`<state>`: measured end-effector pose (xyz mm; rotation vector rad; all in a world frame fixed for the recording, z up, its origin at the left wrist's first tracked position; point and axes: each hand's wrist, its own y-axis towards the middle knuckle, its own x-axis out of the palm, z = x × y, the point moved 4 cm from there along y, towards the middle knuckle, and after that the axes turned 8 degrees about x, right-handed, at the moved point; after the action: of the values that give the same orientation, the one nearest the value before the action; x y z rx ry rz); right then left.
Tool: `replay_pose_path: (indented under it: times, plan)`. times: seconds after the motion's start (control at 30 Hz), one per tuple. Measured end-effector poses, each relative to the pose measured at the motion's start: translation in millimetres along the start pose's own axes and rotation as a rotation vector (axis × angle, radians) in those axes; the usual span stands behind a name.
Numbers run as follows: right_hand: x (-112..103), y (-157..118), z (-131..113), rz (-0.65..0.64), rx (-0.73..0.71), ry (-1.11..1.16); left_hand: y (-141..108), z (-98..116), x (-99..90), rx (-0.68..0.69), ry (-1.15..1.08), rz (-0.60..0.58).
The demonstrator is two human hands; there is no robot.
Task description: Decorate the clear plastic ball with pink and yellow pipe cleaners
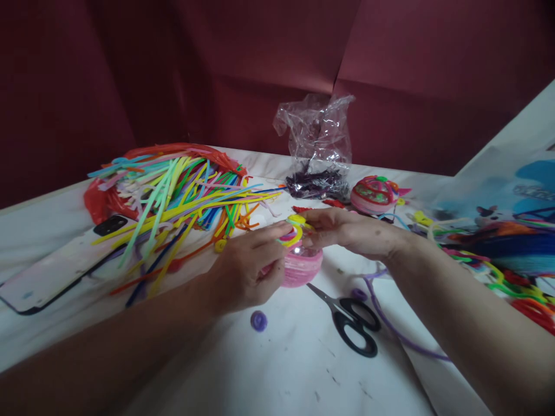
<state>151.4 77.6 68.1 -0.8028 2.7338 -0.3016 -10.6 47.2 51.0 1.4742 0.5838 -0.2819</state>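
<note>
One pink-banded ball [301, 270], shiny clear patch [299, 252] above, yellow curl [298, 232] on top; your left hand [250, 268] clamped on ball, right hand [355, 232] at curl, can't tell its grip.

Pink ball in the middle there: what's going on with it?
A person has both bare hands at the pink ball. The left hand is against its side; the right hand reaches the yellow trim at its top, the exact grip partly hidden. Scissors lie beside the ball, and a similar decorated ball stands farther back.
</note>
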Motion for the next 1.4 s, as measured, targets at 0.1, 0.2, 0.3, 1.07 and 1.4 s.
replay_pose_path:
  times: [0.1, 0.2, 0.3, 1.07, 1.4]
  plan:
    - [0, -2, 1, 0.009, 0.001, 0.012, 0, -1, 0.3, -0.041, -0.021, -0.011]
    - [-1, -2, 3, 0.015, 0.004, 0.019, 1, -1, 0.4, -0.07, -0.019, -0.002]
    - [-4, -2, 6, 0.025, 0.006, 0.022, 1, -1, 0.8, -0.09, -0.007, 0.003]
    - [-8, -10, 12, 0.077, 0.003, -0.067, 3, -8, 4.9, -0.333, -0.145, 0.022]
    - [-4, -13, 10, 0.115, 0.047, -0.087, 4, -4, 3.8, -0.305, -0.113, 0.003]
